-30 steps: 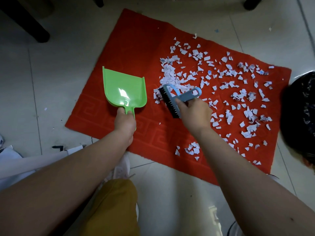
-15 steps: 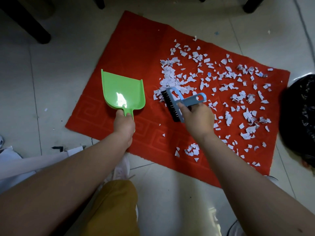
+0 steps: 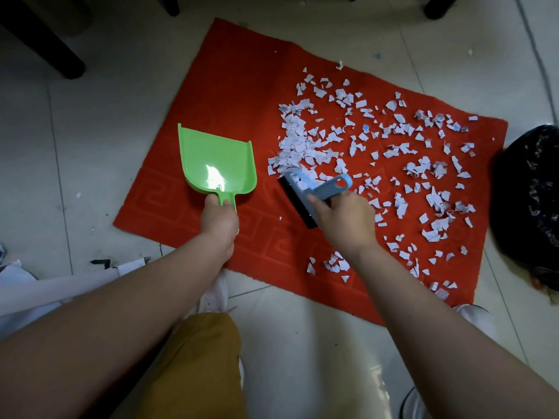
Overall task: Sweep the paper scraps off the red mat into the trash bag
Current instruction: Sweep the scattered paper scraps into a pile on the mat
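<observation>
Left hand [image 3: 220, 222] grips the green plastic dustpan [image 3: 216, 164]; right hand [image 3: 344, 220] grips the blue bristle brush [image 3: 305, 192], white paper scraps [image 3: 298, 146] piled at its twelve o'clock, dustpan at nine.

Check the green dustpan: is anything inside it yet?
The green dustpan shows only bare plastic with a glare patch and no paper scraps. Its handle is covered by the left hand; the mat beneath is hidden.
</observation>
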Tool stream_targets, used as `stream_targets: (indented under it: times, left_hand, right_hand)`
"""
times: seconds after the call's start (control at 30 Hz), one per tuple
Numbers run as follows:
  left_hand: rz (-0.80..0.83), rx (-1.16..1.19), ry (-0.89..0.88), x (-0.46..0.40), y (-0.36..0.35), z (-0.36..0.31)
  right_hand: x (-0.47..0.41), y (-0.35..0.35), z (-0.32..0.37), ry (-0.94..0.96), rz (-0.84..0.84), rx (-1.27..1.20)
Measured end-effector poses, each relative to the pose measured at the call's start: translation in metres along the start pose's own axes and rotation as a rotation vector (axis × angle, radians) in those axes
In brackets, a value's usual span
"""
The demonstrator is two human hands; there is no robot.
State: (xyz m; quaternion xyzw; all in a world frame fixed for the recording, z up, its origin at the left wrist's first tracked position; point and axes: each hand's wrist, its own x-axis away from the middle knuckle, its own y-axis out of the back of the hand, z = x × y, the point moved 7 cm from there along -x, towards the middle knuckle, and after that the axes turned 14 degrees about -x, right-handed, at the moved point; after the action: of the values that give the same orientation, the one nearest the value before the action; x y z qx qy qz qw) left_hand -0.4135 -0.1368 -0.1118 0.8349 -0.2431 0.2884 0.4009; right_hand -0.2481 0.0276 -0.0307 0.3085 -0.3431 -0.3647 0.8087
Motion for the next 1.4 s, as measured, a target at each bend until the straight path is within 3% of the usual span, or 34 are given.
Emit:
stream_targets:
  times: [0.13,0.27,0.37,0.53,0.77,0.83,0.97,1.13,1.23,1.4]
  left_hand:
    - [0.017,0.002,-0.015,0.001,-0.007,-0.003]
    - [0.025,-0.003,-0.023,0.005,-0.009,0.000]
    - [0.013,0.000,-0.015,0.003,-0.007,0.002]
    - [0.023,0.014,-0.027,0.001,-0.010,-0.001]
    - [0.017,0.027,-0.014,0.001,-0.005,0.000]
    - [0.009,0.024,-0.015,0.000,-0.002,-0.002]
    - [0.006,0.011,-0.040,0.002,-0.004,-0.009]
    - [0.028,0.015,-0.061,0.007,-0.009,-0.010]
    - [0.022,0.010,-0.059,0.007,-0.010,-0.008]
    - [0.014,0.010,-0.056,0.004,-0.011,-0.005]
  right_hand:
    - [0.008,-0.026,0.004,0.016,0.247,0.049]
    - [-0.003,-0.009,0.000,-0.004,0.066,0.165]
    - [-0.006,0.005,-0.002,0.000,-0.030,0.098]
    - [0.004,-0.023,-0.004,0.015,0.226,0.114]
    - [0.002,0.014,-0.012,-0.018,-0.047,0.054]
    - [0.010,0.020,-0.017,-0.018,0.041,-0.061]
    - [0.041,0.005,-0.035,-0.063,0.438,-0.092]
    - [0.061,-0.010,-0.061,-0.061,0.568,0.078]
    - [0.056,-0.011,-0.067,-0.008,0.529,0.210]
    - [0.017,0.009,-0.057,0.072,0.323,0.307]
